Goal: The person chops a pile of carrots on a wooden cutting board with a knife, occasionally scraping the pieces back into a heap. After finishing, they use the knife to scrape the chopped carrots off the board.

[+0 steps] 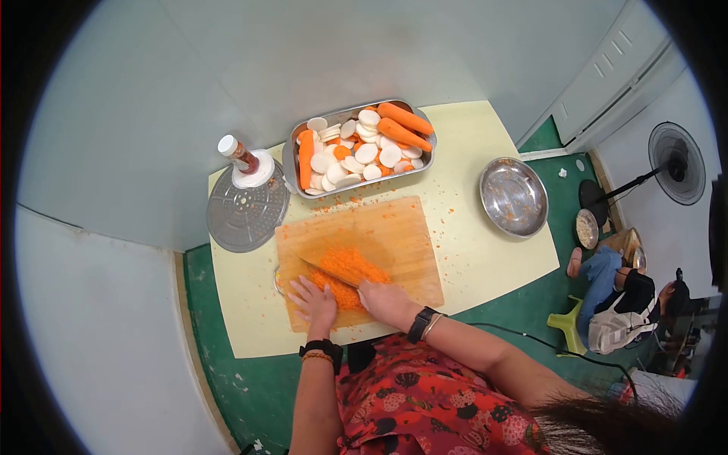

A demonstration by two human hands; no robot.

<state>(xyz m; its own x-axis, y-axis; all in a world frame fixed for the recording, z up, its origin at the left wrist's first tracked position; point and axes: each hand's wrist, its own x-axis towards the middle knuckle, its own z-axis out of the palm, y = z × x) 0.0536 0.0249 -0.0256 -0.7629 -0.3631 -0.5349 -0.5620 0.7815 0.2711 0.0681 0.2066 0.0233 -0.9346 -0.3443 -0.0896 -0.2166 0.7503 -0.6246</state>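
Note:
My right hand is closed around the handle of a kitchen knife, whose blade lies across a pile of finely chopped carrot. Fingers spread, my left hand rests at the left edge of the pile, close to the blade and holding nothing. Under both is a wooden cutting board with orange stains and scattered bits. Beyond the board, a rectangular metal tray holds whole carrots and many white and orange slices.
A round metal bowl with orange bits stands on the right of the pale yellow table. At left, a jar with a white lid stands by a grey perforated disc. A seated person and a fan are at right.

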